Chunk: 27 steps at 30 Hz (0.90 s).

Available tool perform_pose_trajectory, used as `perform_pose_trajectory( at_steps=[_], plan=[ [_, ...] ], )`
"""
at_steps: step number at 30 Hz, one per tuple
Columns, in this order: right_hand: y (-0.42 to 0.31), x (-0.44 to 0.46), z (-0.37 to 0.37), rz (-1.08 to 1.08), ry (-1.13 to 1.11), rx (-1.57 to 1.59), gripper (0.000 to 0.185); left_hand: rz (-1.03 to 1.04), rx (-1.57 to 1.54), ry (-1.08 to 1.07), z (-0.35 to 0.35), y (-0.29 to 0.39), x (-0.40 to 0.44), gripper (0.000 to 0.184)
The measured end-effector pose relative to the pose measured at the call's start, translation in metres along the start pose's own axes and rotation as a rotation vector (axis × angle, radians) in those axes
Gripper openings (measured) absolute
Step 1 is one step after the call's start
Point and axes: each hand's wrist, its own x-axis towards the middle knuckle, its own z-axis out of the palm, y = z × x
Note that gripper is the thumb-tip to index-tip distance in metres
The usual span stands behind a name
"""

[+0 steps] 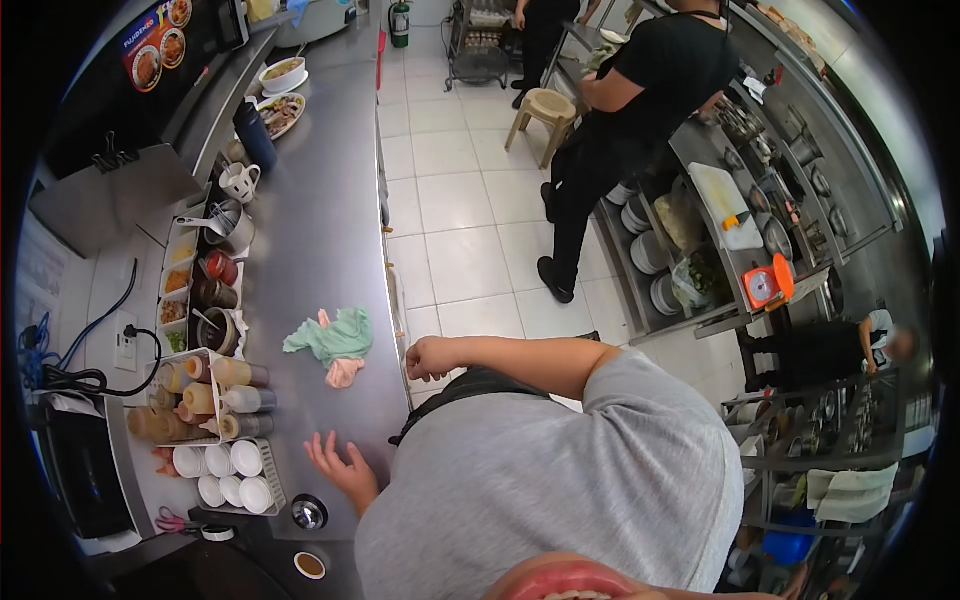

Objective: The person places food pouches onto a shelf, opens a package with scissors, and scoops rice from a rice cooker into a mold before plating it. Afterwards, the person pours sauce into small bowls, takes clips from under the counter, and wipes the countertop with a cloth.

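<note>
My left hand is over the steel counter with its fingers spread and nothing in them. Ahead of it lies a crumpled green cloth, with a pinkish cloth partly under it. My right hand is by the counter's edge, to the right of the cloths. Its fingers are curled closed, and no object shows in them. A metal call bell sits to the left of my left hand. Close by are a basket of white lidded cups and a rack of squeeze bottles.
Along the counter stand condiment tubs, a patterned mug, a dark blue bottle and a plate of food. Behind me, a person in black stands near a stool. Shelves hold an orange scale.
</note>
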Motion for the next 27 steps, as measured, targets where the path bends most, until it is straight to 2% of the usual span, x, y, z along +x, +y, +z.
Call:
perform_pose_trajectory(
  at_steps=[9, 12, 18, 21, 23, 25, 27],
  plan=[
    [0.005, 0.005, -0.001, 0.007, 0.009, 0.061, 0.02, -0.026, -0.055, -0.067, 0.014, -0.006, 0.012, 0.035],
    [0.01, 0.009, 0.0, 0.002, 0.007, 0.094, 0.019, -0.001, -0.073, -0.019, 0.02, -0.009, 0.01, 0.037],
    [0.012, 0.02, 0.006, -0.003, -0.011, 0.057, 0.018, -0.093, -0.124, -0.01, 0.014, 0.003, 0.005, 0.013],
    [0.002, 0.026, 0.003, -0.034, -0.034, -0.035, 0.016, -0.048, -0.022, 0.037, 0.02, -0.007, -0.001, 0.014],
    [-0.013, 0.031, -0.003, -0.124, 0.038, -0.136, 0.016, -0.069, -0.053, 0.053, 0.016, -0.002, -0.002, 0.021],
    [-0.01, 0.066, -0.012, -0.47, 0.252, -0.346, 0.016, -0.121, -0.09, 0.05, 0.01, -0.002, -0.006, 0.028],
    [-0.074, 0.049, -0.023, -0.443, 0.276, -0.411, 0.021, -0.179, -0.146, 0.073, 0.005, 0.003, -0.013, 0.029]
  ],
)
